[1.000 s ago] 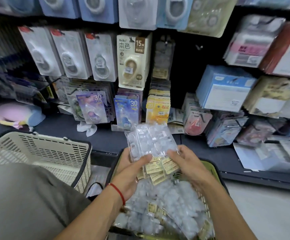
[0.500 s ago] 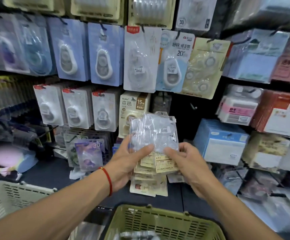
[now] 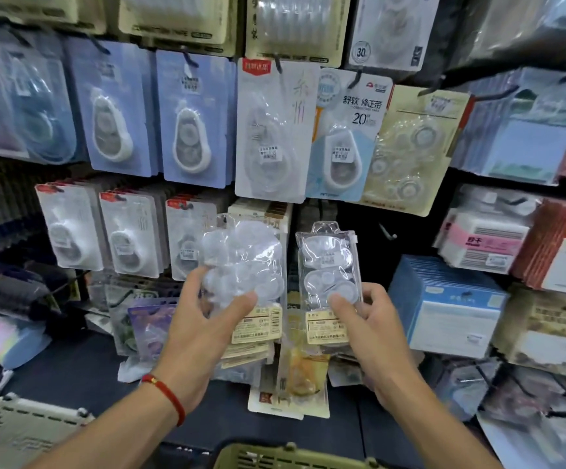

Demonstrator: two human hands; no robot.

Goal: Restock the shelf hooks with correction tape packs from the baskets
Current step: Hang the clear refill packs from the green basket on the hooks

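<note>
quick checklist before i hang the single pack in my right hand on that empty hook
1. Right hand grips the single pack: ok.
2. Pack upright, hang hole at top: ok.
3. Pack separated from the stack in the left hand: ok.
4. Bare hook free of packs: ok.
5. Hang hole lined up with the hook: not ok, pack sits left of it.
6. Hook matches this product: cannot tell.

A single head-worn camera is looking forward and slightly down from close range, facing the shelf hooks (image 3: 388, 233) straight on, with both forearms reaching in from below and a green basket rim (image 3: 291, 456) at the bottom edge.
</note>
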